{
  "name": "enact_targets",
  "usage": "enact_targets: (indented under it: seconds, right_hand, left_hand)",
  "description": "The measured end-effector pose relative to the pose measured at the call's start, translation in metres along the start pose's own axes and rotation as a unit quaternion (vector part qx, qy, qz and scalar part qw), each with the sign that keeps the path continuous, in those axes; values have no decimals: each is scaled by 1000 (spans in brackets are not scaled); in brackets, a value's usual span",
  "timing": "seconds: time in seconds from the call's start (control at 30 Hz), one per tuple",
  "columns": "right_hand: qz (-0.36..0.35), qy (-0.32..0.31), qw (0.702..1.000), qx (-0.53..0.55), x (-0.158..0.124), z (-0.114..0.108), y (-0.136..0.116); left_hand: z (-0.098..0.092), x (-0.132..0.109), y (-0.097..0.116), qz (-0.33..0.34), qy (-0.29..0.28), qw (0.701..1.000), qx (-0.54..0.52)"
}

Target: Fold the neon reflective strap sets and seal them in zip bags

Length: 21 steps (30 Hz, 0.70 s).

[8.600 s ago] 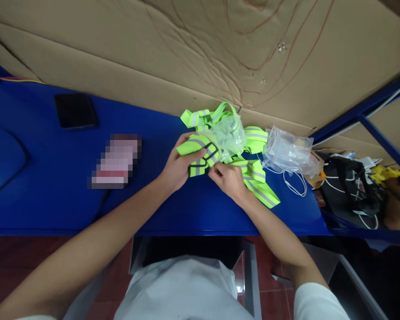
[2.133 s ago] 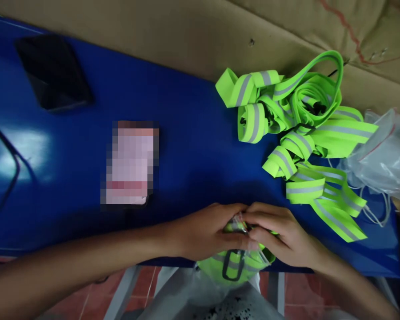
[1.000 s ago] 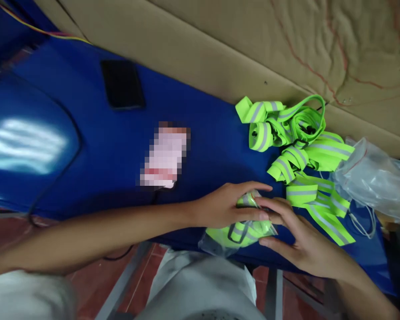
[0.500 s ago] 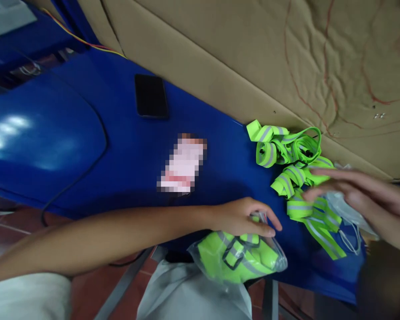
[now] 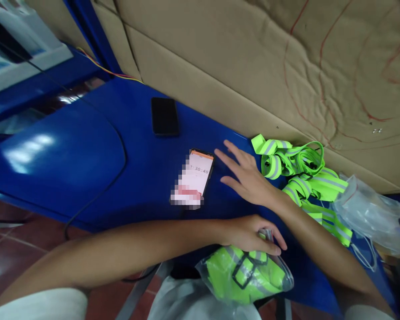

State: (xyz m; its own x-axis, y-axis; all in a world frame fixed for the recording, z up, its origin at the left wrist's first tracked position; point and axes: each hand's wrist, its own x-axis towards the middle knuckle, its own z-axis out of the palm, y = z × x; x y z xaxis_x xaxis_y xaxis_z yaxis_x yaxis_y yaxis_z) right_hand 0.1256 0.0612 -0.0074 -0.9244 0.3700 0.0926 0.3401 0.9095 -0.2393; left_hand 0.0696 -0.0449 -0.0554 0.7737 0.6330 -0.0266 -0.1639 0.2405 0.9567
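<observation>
Since half a second ago my right hand (image 5: 246,175) has swung over from the straps, well right of the phone (image 5: 200,178), to just beside its right edge. Its fingers are spread wide, it holds nothing, and the tips point at the phone without touching it. My left hand (image 5: 250,233), nearer me than the phone and to its right, is curled round the top of a clear bag (image 5: 288,280), as it was then. Inside the bag, nearer me than the phone, sits a green strap (image 5: 220,266) with a black buckle (image 5: 248,279).

Under the phone is the blue counter (image 5: 146,178); the phone's screen is lit and part of it is blurred. Beyond the phone, a little left, lies a black slab (image 5: 165,116). Loose straps (image 5: 299,186) are heaped to the phone's right, and more bags (image 5: 366,213) lie farther right of it. Left of the phone a cable (image 5: 126,158) curves down; cardboard (image 5: 200,80) stands behind it.
</observation>
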Motion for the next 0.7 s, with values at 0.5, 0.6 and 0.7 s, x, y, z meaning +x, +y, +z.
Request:
enact_targets:
  seconds: [0.5,0.6,0.7]
  right_hand:
    - [250,225,834,438,-200,30,-5]
    - [248,244,809,474,-195,31,-9]
    - [252,245,778,521,-191,25,-7]
  left_hand:
    - [-9,0,26,23,340,937,-79]
    - [-11,-1,32,-37,334,941,-44]
    - [-16,-2,38,-92,301,949,3]
